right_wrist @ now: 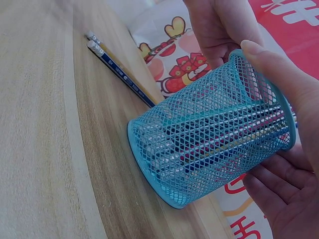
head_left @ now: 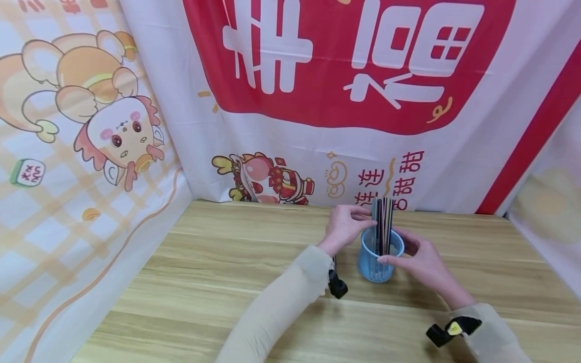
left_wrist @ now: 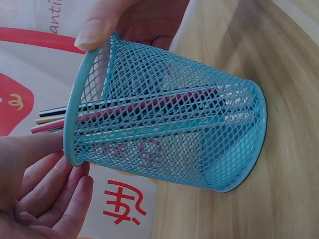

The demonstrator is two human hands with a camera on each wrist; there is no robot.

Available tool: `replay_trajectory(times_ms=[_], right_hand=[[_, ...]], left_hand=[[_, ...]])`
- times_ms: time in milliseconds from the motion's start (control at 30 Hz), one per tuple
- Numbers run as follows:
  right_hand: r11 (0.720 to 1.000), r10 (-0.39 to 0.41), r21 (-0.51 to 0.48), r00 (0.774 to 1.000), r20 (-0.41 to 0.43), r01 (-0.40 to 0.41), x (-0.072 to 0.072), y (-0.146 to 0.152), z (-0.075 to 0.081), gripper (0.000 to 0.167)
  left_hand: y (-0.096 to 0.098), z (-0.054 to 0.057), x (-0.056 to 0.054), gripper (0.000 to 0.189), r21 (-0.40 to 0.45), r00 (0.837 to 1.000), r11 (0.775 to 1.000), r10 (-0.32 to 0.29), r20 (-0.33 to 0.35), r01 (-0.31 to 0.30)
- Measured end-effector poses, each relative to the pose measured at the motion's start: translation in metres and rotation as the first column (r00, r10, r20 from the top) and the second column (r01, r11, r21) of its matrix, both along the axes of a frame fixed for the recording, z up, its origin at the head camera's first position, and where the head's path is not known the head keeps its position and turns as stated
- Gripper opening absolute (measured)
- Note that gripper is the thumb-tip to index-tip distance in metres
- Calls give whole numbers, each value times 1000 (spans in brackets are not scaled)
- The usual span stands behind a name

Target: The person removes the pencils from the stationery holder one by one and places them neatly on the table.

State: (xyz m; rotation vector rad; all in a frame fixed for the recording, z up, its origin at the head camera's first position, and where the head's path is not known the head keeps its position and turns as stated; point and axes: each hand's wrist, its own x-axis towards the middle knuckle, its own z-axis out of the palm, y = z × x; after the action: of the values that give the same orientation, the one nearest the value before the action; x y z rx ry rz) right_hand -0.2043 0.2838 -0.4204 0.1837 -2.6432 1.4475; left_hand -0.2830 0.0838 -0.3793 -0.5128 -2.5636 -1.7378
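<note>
A light-blue mesh pen cup (head_left: 375,269) stands upright on the wooden table with several pencils (head_left: 383,222) in it, their eraser ends down in the left wrist view. My right hand (head_left: 424,259) grips the cup by its rim, thumb (right_wrist: 271,64) on the near side and fingers around the far side. My left hand (head_left: 345,227) is at the top of the cup, its thumb and forefinger at the teal pencil on the left of the bunch. In the left wrist view its other fingers (left_wrist: 55,199) lie curled outside the rim; the fingertips are partly hidden.
Two pencils (right_wrist: 122,72), one dark blue and one yellow, lie on the table (head_left: 204,282) beside the cup, mostly hidden by the left wrist in the head view. A printed cloth (head_left: 272,126) hangs along the table's back edge, with another (head_left: 104,227) at the left.
</note>
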Motion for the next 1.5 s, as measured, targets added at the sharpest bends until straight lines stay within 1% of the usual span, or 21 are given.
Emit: replay_trajectory(times_ms=[200,667,867,1133,1233,1300,1400,1500], right_hand=[[1000,3,-3,1000,-11,-3,0,0,-1,84],[1000,-2,2,1000,1,2,1,-1,0,86],[1000,1,3,1000,1,-1,1,-2,1,86],[1000,-6,-2,1000,6,6,4,0,-1,86],[1000,-7,5,1000,14,7,4,0,0,88],[1000,-7,4,1000,19,7,4,-1,1,88],[1000,-8,5,1000,19,8,3,-1,2,89],[1000,-7,9,1000,18,7,2,-1,2,89]], left_hand=[[-1,-3,1,23,27,1000,1000,-8,0,8],[-1,-9,1,18,64,1000,998,26,17,-27],[-2,-8,2,19,78,998,996,30,48,-33],[-4,-5,3,19,120,998,992,19,52,-25],[-6,-1,2,17,171,998,985,16,56,-26],[-8,1,1,17,221,998,975,12,57,-24],[-9,7,1,17,302,998,953,-1,61,-18],[-11,12,1,19,357,998,934,-7,59,-15]])
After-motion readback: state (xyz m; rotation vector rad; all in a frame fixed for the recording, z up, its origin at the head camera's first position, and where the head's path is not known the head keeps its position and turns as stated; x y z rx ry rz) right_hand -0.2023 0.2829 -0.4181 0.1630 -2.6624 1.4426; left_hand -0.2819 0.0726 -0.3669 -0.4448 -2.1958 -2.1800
